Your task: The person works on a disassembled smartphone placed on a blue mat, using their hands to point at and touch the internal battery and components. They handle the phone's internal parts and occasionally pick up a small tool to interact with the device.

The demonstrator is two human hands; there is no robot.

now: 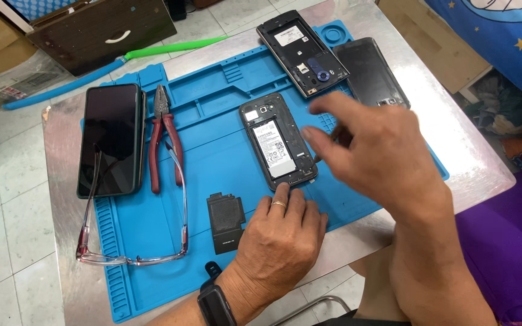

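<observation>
An opened phone (276, 142) with its back off and its white battery showing lies in the middle of a blue work mat (212, 163). My left hand (282, 238), with a ring and a black wristwatch, rests on the mat, one fingertip touching the phone's near end. My right hand (373, 154) hovers blurred just right of the phone, fingers spread, holding nothing that I can see. A small black ribbed part (223, 222) lies beside my left hand.
A second opened phone (302, 51) and a dark back cover (370, 72) lie at the mat's far right. At the left are a black phone (111, 139), red-handled pliers (164, 136) and eyeglasses (134, 241). The metal table (61, 181) stands on tiled floor.
</observation>
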